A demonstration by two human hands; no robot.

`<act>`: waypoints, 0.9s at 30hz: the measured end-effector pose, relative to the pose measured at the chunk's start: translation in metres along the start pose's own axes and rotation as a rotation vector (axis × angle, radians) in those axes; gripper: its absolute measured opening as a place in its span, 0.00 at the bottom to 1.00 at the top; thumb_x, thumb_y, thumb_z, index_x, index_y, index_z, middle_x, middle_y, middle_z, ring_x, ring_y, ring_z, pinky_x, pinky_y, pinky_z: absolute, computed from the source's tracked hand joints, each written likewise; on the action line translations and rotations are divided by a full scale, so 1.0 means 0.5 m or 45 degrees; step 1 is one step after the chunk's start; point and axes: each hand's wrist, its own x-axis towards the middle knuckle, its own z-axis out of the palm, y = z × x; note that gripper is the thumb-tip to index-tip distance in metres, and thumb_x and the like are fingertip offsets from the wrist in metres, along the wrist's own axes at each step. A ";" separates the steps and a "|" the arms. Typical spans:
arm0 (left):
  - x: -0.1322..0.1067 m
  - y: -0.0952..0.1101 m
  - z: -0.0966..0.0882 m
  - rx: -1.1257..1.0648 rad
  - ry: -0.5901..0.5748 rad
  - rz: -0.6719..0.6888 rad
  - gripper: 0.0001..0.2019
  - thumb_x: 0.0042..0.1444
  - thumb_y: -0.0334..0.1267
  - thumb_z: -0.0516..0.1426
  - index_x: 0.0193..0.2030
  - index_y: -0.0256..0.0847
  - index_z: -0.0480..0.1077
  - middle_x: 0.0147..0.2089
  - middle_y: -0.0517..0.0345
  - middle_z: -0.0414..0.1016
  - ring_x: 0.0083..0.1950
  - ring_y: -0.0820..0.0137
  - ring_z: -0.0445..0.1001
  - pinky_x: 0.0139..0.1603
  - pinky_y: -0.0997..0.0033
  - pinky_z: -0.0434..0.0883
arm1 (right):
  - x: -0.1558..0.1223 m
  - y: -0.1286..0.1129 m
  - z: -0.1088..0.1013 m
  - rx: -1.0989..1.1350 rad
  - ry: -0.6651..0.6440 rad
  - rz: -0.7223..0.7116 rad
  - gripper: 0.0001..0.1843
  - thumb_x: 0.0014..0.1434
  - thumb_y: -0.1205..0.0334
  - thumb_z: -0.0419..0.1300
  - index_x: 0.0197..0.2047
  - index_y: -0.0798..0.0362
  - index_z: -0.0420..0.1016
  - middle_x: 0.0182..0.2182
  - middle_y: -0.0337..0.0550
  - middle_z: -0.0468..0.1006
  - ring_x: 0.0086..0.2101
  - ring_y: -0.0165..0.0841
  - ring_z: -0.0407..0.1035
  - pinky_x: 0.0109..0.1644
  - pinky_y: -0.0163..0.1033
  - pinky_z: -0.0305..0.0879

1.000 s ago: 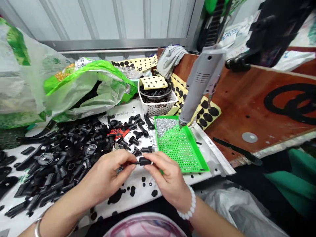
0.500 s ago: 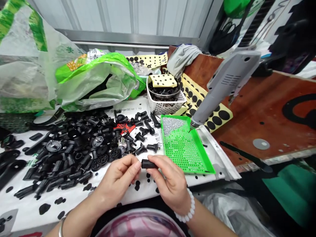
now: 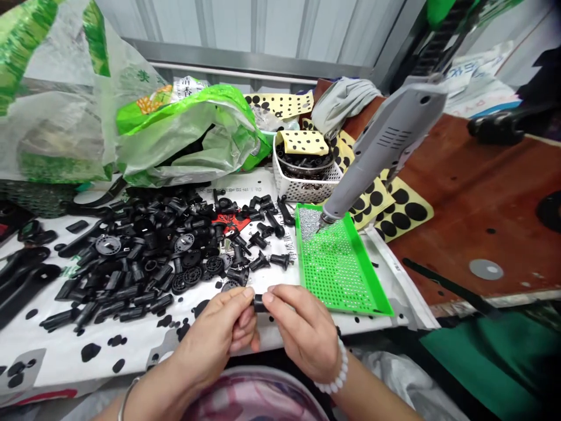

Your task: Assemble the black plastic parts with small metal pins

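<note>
A short black plastic cylinder (image 3: 259,303) is pinched between my two hands, just over the front edge of the table. My left hand (image 3: 223,321) grips its left end with thumb and forefinger, the other fingers curled under. At the right end, the fingers of my right hand (image 3: 302,321) close around it and cover part of it. A large heap of black plastic parts (image 3: 140,280), with knobs and ribbed discs among them, lies to the left. Beyond my right hand is a green perforated tray (image 3: 337,292) with small silvery pieces (image 3: 310,222) at its far left.
A grey electric screwdriver (image 3: 372,152) hangs tilted, its tip over the tray. Behind stands a white basket (image 3: 302,190) of black parts, beside sheets of black round stickers (image 3: 403,210). Plastic bags (image 3: 184,140) fill the back left. A brown board (image 3: 473,228) is on the right.
The camera view has shifted, so the table appears further right. The screwdriver has swung left over the tray. My hands have drawn closer around the black cylinder, covering more of it.
</note>
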 end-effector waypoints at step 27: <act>-0.026 0.010 -0.091 1.764 0.014 1.225 0.12 0.60 0.28 0.46 0.25 0.42 0.55 0.24 0.61 0.57 0.27 0.71 0.57 0.29 0.69 0.56 | 0.023 -0.031 0.006 0.864 -0.434 0.706 0.10 0.63 0.63 0.54 0.44 0.55 0.75 0.27 0.40 0.73 0.23 0.27 0.67 0.28 0.32 0.68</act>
